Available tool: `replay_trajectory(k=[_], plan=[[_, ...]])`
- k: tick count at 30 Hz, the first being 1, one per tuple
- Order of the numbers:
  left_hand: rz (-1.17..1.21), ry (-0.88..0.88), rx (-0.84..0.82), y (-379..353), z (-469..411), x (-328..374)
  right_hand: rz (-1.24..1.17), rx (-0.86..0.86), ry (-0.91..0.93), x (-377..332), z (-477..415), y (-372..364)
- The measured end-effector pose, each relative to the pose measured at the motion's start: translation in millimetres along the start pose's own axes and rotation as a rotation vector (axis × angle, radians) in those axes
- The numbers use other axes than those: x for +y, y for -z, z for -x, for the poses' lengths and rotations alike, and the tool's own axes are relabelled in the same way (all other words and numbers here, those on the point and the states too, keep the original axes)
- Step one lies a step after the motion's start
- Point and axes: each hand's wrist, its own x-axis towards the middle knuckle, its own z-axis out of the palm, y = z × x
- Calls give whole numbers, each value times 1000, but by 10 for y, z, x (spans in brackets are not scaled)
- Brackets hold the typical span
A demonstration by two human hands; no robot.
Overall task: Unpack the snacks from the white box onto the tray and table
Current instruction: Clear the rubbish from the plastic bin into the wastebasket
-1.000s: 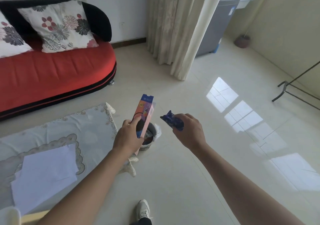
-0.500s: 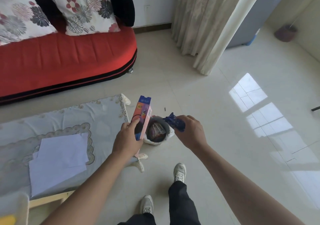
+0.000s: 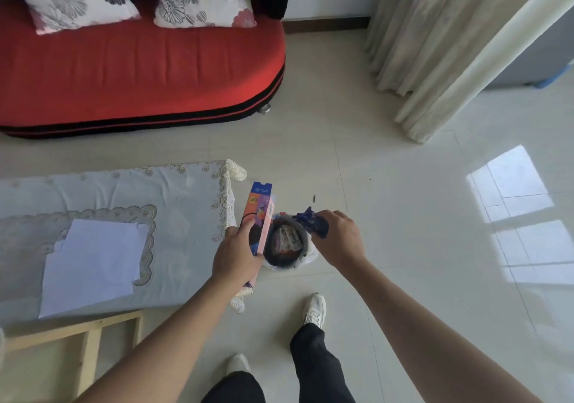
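My left hand (image 3: pixel 236 255) grips a tall pink and blue snack box (image 3: pixel 260 216), upright, just past the table's right end. My right hand (image 3: pixel 340 241) holds a crumpled dark blue wrapper (image 3: pixel 312 223) directly over a small round bin (image 3: pixel 287 244) on the floor. The bin has a white liner and several wrappers inside. The low table (image 3: pixel 174 203) wears a pale blue embroidered cloth, with white paper sheets (image 3: pixel 93 263) lying on it. No white box or tray is in view.
A red sofa (image 3: pixel 139 70) with floral cushions stands behind the table. Beige curtains (image 3: pixel 435 45) hang at the right. A wooden frame (image 3: pixel 90 340) sits at the lower left. My legs and white shoes (image 3: pixel 315 308) are below, on glossy tile floor.
The view has tilted down and moved closer to the bin. My right hand with the blue wrapper has come over the bin's opening. The left hand keeps its hold on the box.
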Motion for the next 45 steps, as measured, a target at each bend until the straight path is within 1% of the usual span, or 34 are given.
replay_trajectory(k=[6, 16, 23, 26, 28, 30, 32, 35, 40, 45], plan=[[69, 125, -1, -494, -498, -12, 21, -71, -10, 332, -630, -276], [85, 252, -96, -1550, -1140, -647, 43, -201, -72, 851, -1179, -1348], [127, 277, -74, -2304, -1765, -985, 66, -196, -119, 1164, -1476, -2178], [121, 274, -56, -2511, -1904, -1139, 75, -223, -122, 1243, -1562, -2474], [136, 284, -60, -2630, -1980, -1289, 63, -269, -121, 1288, -1625, -2661], [77, 241, -49, -2707, -2003, -1456, 56, -336, -116, 1323, -1645, -2805], [-55, 191, -52, -2732, -1977, -1596, 83, -386, -116, 1348, -1647, -2919], [-200, 153, -103, -2684, -1933, -1734, 167, -399, -129, 1378, -1652, -2983], [-203, 145, -121, -2510, -1960, -1778, 226, -388, -150, 1370, -1650, -2845], [-228, 126, -83, -2289, -1992, -1678, 254, -370, -132, 1293, -1716, -2621]])
